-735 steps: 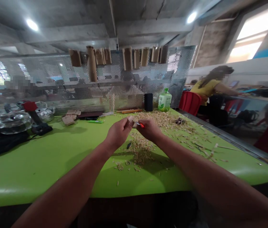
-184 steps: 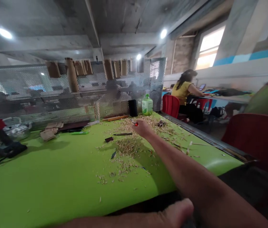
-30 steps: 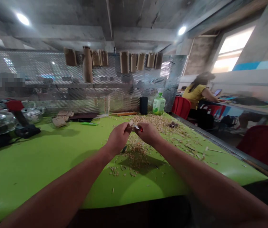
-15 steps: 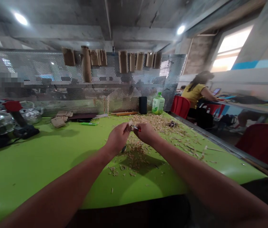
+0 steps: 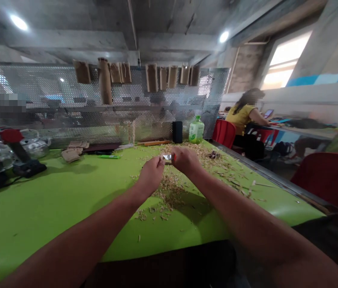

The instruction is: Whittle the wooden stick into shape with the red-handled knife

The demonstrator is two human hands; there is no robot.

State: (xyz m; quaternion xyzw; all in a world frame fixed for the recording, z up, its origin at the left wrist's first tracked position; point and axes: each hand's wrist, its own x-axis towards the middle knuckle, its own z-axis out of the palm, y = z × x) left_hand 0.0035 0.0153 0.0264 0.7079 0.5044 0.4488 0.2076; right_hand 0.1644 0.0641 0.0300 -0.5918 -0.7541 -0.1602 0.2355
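Observation:
My left hand [image 5: 151, 174] is closed on a small pale piece of wood [image 5: 162, 160], mostly hidden by the fingers. My right hand [image 5: 187, 161] is wrapped round the red handle of a knife [image 5: 168, 157], and its bright blade reaches left to the wood. Both hands are close together above the middle of the green table [image 5: 67, 200]. Under and beyond them lies a heap of pale wood shavings [image 5: 171, 188], which spreads to the right.
A green-labelled bottle [image 5: 197, 130] and a black box-shaped thing [image 5: 177, 132] stand at the back. At left are a red-topped power tool [image 5: 19, 152], metal kettles [image 5: 38, 145] and a green marker-like stick [image 5: 109, 157]. A person in yellow [image 5: 242, 116] sits beyond the right edge.
My right hand has risen slightly and turned, so the knife blade now shows broad and bright against the wood. My left hand is slightly lower. The whole view has shifted a little.

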